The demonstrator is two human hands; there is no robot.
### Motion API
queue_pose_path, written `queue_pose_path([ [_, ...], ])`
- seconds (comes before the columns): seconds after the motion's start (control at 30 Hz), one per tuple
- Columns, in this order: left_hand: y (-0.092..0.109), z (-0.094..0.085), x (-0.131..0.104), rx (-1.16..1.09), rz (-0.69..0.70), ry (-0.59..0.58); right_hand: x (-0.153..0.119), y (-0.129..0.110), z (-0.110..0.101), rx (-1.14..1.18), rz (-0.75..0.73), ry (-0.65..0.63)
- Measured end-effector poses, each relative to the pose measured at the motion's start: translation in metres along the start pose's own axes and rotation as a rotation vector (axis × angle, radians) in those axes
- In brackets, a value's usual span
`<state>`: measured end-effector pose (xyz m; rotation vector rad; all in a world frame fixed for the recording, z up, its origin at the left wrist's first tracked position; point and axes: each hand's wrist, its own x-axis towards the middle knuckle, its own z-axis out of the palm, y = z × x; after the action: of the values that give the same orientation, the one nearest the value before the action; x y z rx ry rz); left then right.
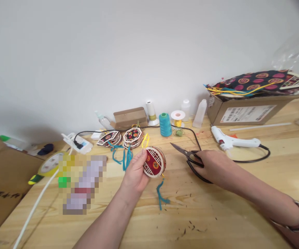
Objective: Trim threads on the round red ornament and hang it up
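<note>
My left hand [136,168] is closed on a round ornament [154,162], thumb on its face. The ornament has a pale lattice rim over dark red patterned fabric and looks several layers thick. A yellow loop [145,140] shows at its top, and a teal tassel [161,196] hangs from its lower edge. To the right, my right hand [214,167] grips the black handles of a pair of scissors [188,154]. Their blades point left, toward the ornament, without touching it. Behind my left hand lie an octagonal ornament stack [133,136] and a fan-shaped one [109,139], both with teal cords.
Along the wall stand a teal thread cone [165,125], a yellow thread spool [177,117], a white bottle [200,113] and a small cardboard box [130,117]. A glue gun [233,140] with black cable lies right, before a filled carton [242,112]. Leftward is a power strip [80,144].
</note>
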<state>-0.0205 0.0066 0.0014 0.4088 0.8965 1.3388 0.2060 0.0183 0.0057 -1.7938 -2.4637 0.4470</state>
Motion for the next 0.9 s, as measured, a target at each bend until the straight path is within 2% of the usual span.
queue_pose_path([
  [0.2, 0.001, 0.000, 0.001, -0.084, -0.080, 0.044, 0.000, -0.006, -0.003, 0.030, 0.041, 0.009],
  [0.43, 0.002, 0.005, -0.001, -0.077, -0.118, 0.107, -0.005, -0.015, 0.002, 0.062, 0.006, 0.053],
  [0.6, -0.001, 0.003, 0.000, -0.044, -0.087, 0.061, -0.007, -0.016, 0.006, 0.049, -0.009, 0.104],
  [0.73, -0.006, 0.002, -0.004, 0.112, -0.012, -0.032, -0.007, -0.014, 0.005, 0.060, -0.081, 0.209],
  [0.83, -0.012, 0.003, -0.010, 0.234, 0.024, -0.092, -0.009, -0.016, 0.001, 0.325, -0.164, 0.291],
  [0.9, -0.015, 0.003, -0.014, 0.304, 0.008, -0.145, -0.012, -0.020, -0.002, 0.594, -0.193, 0.232],
])
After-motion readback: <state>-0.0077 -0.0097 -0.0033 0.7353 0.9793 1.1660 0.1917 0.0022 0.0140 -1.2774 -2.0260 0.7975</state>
